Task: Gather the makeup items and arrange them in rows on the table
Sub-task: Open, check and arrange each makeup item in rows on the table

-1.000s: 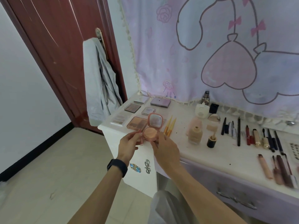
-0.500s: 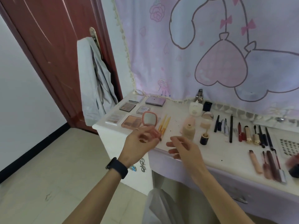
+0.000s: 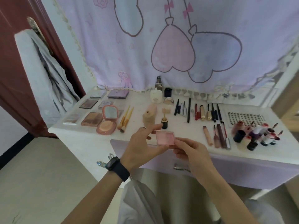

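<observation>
A small square pink blush compact [image 3: 165, 137] is held above the table's front edge between both hands. My left hand [image 3: 142, 144] pinches its left side and my right hand [image 3: 191, 151] pinches its lower right corner. On the white table [image 3: 178, 126] an open round peach compact with its mirror up [image 3: 108, 122] stands at the left. Behind it lie several flat eyeshadow palettes [image 3: 92, 119]. Yellow brushes [image 3: 125, 118], foundation bottles [image 3: 148, 118] and a row of pencils and lipsticks [image 3: 200, 112] lie further right.
Nail polish bottles [image 3: 258, 136] cluster at the right front, beside a dotted sheet [image 3: 245, 118]. A lilac cartoon curtain [image 3: 161, 46] hangs behind the table. A brown door [image 3: 16, 62] with a grey garment [image 3: 45, 75] stands at the left. A drawer handle [image 3: 180, 168] sits under the tabletop.
The open peach compact, earlier in both hands, now stands on the table at the left. Both hands moved right and now hold a small pink square compact.
</observation>
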### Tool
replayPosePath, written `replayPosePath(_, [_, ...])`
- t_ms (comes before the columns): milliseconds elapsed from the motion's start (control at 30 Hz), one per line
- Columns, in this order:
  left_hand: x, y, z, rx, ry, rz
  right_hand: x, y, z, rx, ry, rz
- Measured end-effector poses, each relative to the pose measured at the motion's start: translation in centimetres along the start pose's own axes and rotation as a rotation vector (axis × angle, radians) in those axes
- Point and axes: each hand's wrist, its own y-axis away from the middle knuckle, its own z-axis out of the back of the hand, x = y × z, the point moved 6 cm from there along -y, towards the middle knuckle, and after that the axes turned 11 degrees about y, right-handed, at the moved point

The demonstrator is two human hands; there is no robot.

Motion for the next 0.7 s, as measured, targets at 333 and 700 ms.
replayPosePath(333, [-0.6, 0.9, -3.8, -0.072, 0.298, 0.03, -2.0, 0.9, 2.6, 0.107, -0.239, -0.114])
replayPosePath(700, [0.3, 0.4, -5.6, 0.067, 0.629, 0.387, -0.1, 2.6, 3.4, 0.137, 0.09, 0.136])
